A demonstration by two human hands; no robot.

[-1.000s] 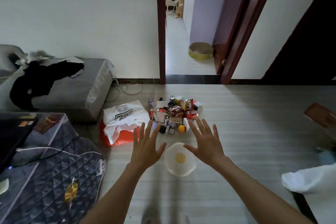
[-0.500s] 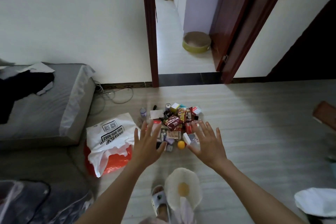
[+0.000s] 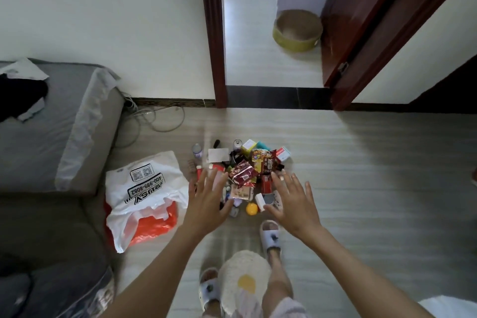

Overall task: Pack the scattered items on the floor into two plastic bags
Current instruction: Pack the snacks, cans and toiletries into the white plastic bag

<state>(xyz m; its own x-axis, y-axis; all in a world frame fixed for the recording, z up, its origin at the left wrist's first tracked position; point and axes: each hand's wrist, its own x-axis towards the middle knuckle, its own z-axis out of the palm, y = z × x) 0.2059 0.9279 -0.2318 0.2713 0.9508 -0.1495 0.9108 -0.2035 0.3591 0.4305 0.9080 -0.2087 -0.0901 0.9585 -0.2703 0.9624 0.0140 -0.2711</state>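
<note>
Items (image 3: pixel 247 175): heaped on the floor (image 3: pixel 361 175), glossy wrappers, small boxes, yellow ball.
Bags (image 3: pixel 144 196): crumpled white over orange plastic, left of the heap.
Left hand (image 3: pixel 206 201): fingers spread, empty, above the heap.
Right hand (image 3: pixel 294 201): likewise.

Bags (image 3: pixel 144 188) thin crinkled plastic, snack packets (image 3: pixel 244 174) glossy foil, floor (image 3: pixel 361 188) matt wood-grain, door (image 3: pixel 361 20) glossy wood.

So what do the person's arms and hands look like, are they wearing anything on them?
Nothing is worn on them. Both forearms are bare as far as the picture shows, with no sleeves in view. The left hand and right hand carry no gloves, and no rings, watch or bracelet can be made out. The fingers are slightly blurred.
</note>
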